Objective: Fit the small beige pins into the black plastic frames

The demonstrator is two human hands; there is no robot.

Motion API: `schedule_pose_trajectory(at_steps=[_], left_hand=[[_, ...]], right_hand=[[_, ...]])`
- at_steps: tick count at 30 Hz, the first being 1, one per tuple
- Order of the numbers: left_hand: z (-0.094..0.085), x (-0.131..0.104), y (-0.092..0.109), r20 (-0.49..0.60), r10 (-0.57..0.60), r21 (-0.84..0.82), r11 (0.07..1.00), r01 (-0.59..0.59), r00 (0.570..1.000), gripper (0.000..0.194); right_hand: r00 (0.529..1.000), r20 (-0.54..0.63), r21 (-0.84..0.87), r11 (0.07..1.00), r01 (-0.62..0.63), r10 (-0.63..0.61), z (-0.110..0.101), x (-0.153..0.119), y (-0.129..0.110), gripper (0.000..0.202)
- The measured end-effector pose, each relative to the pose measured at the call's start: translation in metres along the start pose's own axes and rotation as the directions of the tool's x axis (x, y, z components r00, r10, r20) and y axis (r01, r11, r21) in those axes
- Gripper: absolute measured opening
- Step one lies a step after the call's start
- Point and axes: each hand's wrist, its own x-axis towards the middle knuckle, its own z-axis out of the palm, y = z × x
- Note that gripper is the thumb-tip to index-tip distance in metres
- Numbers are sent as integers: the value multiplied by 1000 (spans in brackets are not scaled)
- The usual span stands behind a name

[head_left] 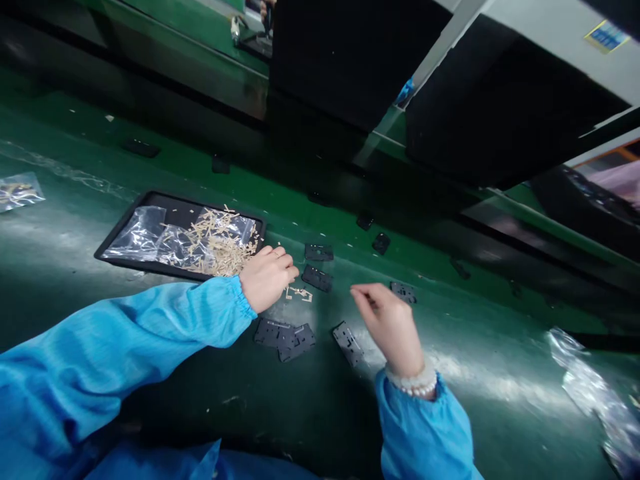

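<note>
The bare left hand, its grip unclear, is beside the black rectangular tray; the bare right hand pinches finger and thumb nearly together

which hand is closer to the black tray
Left. The left hand is at the right end of the black tray; the right hand is farther right, past two dark plates.

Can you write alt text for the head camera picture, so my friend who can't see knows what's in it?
A person's left hand is at the corner of a black tray of tan bits and clear bags; the right hand is near flat black plates on a green table.
</note>
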Motion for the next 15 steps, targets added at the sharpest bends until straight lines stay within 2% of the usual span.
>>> schedule_pose_trajectory(at_steps=[2,5,8,10,12,15], left_hand=[[6,4,7,11,25,-12,1000,-25,1000,17],[15,8,17,6,67,-19,998,-67,998,16],[25,11,26,-6,85,-12,996,-85,996,19],[32,12,30,-15,93,-10,996,-93,996,18],[37,12,34,-29,93,-9,996,-93,995,16],[40,10,35,-58,81,-4,997,-81,995,16]], right_hand=[[994,108,15,1000,-13,11,14,-14,-12,20],[987,158,0,999,-35,35,32,-27,-23,19],[987,154,-63,997,-43,52,27,-18,-19,17],[988,115,-133,987,-89,104,14,5,-4,16],[979,21,-213,958,-193,202,1,40,20,16],[959,-77,-268,921,-283,272,-1,98,58,29]])
